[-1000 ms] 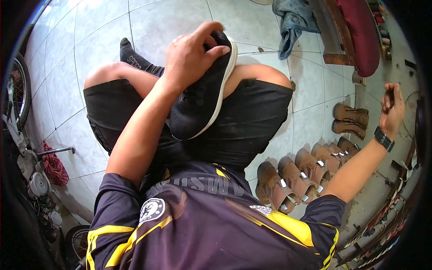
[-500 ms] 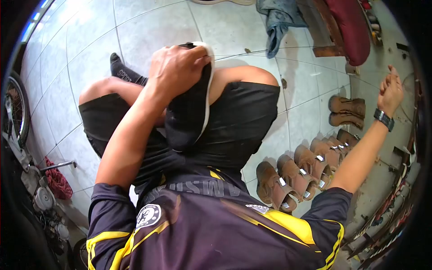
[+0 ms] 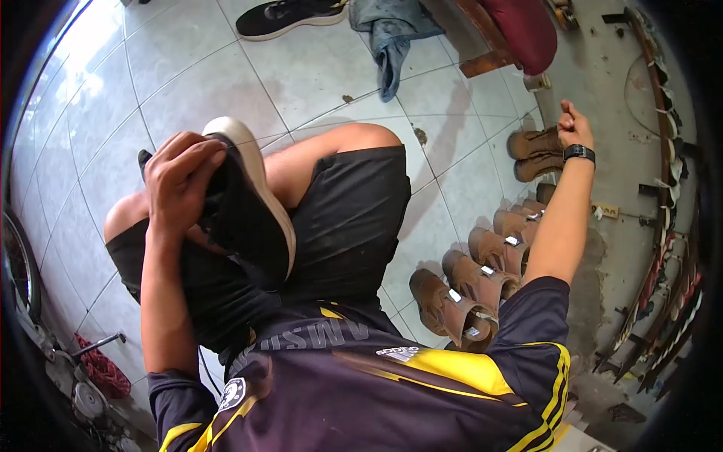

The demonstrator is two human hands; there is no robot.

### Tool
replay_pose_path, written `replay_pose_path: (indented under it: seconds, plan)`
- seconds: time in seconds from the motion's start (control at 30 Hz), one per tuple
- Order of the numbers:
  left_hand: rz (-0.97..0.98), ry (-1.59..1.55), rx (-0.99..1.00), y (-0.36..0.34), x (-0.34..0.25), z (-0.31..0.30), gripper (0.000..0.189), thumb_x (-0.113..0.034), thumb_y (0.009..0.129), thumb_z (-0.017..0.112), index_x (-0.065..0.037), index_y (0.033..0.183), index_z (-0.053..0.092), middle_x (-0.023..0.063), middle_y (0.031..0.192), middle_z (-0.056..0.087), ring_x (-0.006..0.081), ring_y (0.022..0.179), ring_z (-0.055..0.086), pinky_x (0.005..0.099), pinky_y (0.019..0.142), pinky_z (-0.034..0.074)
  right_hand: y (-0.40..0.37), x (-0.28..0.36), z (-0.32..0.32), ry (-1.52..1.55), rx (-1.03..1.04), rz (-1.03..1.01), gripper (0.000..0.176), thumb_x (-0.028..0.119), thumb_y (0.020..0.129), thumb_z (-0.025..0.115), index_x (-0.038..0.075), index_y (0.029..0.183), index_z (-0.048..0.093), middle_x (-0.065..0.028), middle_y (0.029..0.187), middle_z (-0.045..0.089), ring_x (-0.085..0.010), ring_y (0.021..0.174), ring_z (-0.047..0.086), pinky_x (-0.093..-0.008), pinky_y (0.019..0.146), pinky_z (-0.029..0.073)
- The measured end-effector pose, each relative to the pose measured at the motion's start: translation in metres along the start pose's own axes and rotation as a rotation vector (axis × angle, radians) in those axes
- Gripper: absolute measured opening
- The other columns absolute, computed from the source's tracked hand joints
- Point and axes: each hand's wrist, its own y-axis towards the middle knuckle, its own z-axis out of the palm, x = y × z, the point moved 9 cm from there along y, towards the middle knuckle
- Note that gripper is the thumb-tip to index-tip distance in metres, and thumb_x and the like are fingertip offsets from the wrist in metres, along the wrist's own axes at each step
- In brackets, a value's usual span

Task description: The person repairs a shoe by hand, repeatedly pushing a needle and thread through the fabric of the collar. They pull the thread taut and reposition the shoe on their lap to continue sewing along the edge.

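Note:
A black shoe (image 3: 252, 218) with a whitish sole is tilted above my lap, its sole facing right. My left hand (image 3: 181, 181) grips its upper part, thumb and fingers wrapped over the black fabric. Away at the right, my right hand (image 3: 575, 126) is raised at the end of an outstretched arm, with a dark watch (image 3: 579, 153) on the wrist. Its fingers are pressed together, and whatever they hold, if anything, is too small to make out. Nearest to it is a pair of brown boots (image 3: 536, 154) on the floor.
Several brown shoes (image 3: 431, 297) stand in a row on the right. Another black shoe (image 3: 290, 16) and a blue-grey cloth (image 3: 392, 34) lie ahead. A wooden seat with a red cushion (image 3: 527, 34) stands ahead right, a bicycle wheel (image 3: 21, 264) at left, red cloth (image 3: 102, 369) below it.
The view has shifted, showing more of the black shoe ahead. The held shoe and my left hand appear lower and farther left, the shoe tilted more. My right hand appears farther left and slightly higher.

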Motion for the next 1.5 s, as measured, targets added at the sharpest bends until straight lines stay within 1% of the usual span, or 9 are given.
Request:
replay_pose_path:
  seconds: [0.33,0.47,0.57,0.6,0.67,0.8,0.87,1.0,1.5]
  plan:
    - [0.093,0.062,0.026,0.002,-0.005,0.006,0.014,-0.011,0.08,0.077,-0.006,0.093,0.078,0.007,0.083,0.067,0.0257,0.078,0.063,0.0372,0.068,0.051,0.08,-0.04,-0.223,-0.029,-0.182,0.124,0.031,-0.001,0.1,0.056,-0.009,0.129,0.059,0.0017,0.069,0.038,-0.009,0.053,0.031,-0.0232,0.045,0.026]
    - [0.134,0.061,0.013,0.001,-0.001,0.011,0.011,-0.013,0.08,0.077,-0.009,0.091,0.078,0.0046,0.085,0.067,0.0249,0.08,0.064,0.0369,0.069,0.052,0.126,-0.036,-0.344,-0.042,-0.305,0.127,0.037,-0.002,0.103,0.042,-0.005,0.139,0.051,-0.0111,0.122,0.069,-0.012,0.055,0.03,-0.0243,0.047,0.03]
    - [0.113,0.056,0.026,0.001,0.005,0.015,0.011,-0.015,0.081,0.077,-0.01,0.09,0.078,0.0037,0.087,0.068,0.0244,0.083,0.065,0.0368,0.071,0.053,0.034,-0.03,-0.296,-0.077,-0.525,0.092,0.034,0.009,0.109,0.039,-0.004,0.134,0.058,0.0038,0.067,0.03,-0.0105,0.053,0.022,-0.0278,0.047,0.022]
    - [0.115,0.047,0.032,0.001,0.006,0.017,0.011,-0.016,0.082,0.077,-0.011,0.091,0.078,0.0035,0.088,0.069,0.0246,0.084,0.065,0.0369,0.073,0.053,0.074,-0.028,-0.352,-0.066,-0.421,0.089,0.028,0.001,0.104,0.046,-0.006,0.128,0.058,-0.0123,0.108,0.07,-0.0113,0.052,0.033,-0.0247,0.044,0.029]
    - [0.111,0.04,0.041,0.003,0.008,0.019,0.011,-0.017,0.082,0.077,-0.011,0.092,0.078,0.0033,0.088,0.069,0.0248,0.085,0.066,0.037,0.074,0.054,0.082,-0.022,-0.372,-0.009,-0.366,0.092,0.031,0.002,0.106,0.048,-0.006,0.134,0.057,-0.0067,0.094,0.068,-0.0101,0.053,0.033,-0.0248,0.045,0.026]
    - [0.141,0.02,0.149,0.006,0.009,0.032,0.027,-0.009,0.079,0.08,-0.006,0.106,0.076,0.0104,0.104,0.074,0.028,0.098,0.07,0.0372,0.087,0.056,0.023,-0.002,-0.316,-0.024,-0.521,-0.029,0.035,0.01,0.111,0.044,-0.003,0.142,0.052,-0.0054,0.112,0.074,-0.0098,0.055,0.026,-0.0254,0.047,0.025]
    - [-0.216,-0.268,0.248,0.003,0.037,0.04,0.037,-0.005,0.078,0.08,-0.004,0.115,0.072,0.012,0.11,0.074,0.0269,0.106,0.071,0.038,0.094,0.055,0.037,0.013,-0.32,-0.051,-0.368,-0.039,0.041,0.013,0.11,0.05,0.0,0.148,0.044,-0.0046,0.147,0.061,-0.0097,0.057,0.028,-0.0246,0.048,0.026]
    - [-0.215,-0.308,0.18,0.0,0.055,0.04,0.038,0.001,0.081,0.076,-0.001,0.118,0.07,0.0106,0.115,0.075,0.0228,0.113,0.069,0.0364,0.103,0.052,0.03,0.051,-0.301,-0.067,-0.352,-0.133,0.046,0.011,0.106,0.057,0.004,0.149,0.045,-0.0012,0.146,0.062,-0.0081,0.057,0.032,-0.0238,0.049,0.027]
    - [-0.41,-0.517,-0.089,-0.017,0.067,0.007,0.026,-0.002,0.092,0.072,-0.001,0.117,0.074,0.0074,0.106,0.077,0.0103,0.097,0.069,0.025,0.09,0.055,-0.013,0.149,-0.155,-0.523,-0.244,-0.559,0.034,0.032,0.103,0.066,0.002,0.119,0.068,0.0014,0.071,0.054,-0.005,0.057,0.037,-0.0216,0.051,0.028]
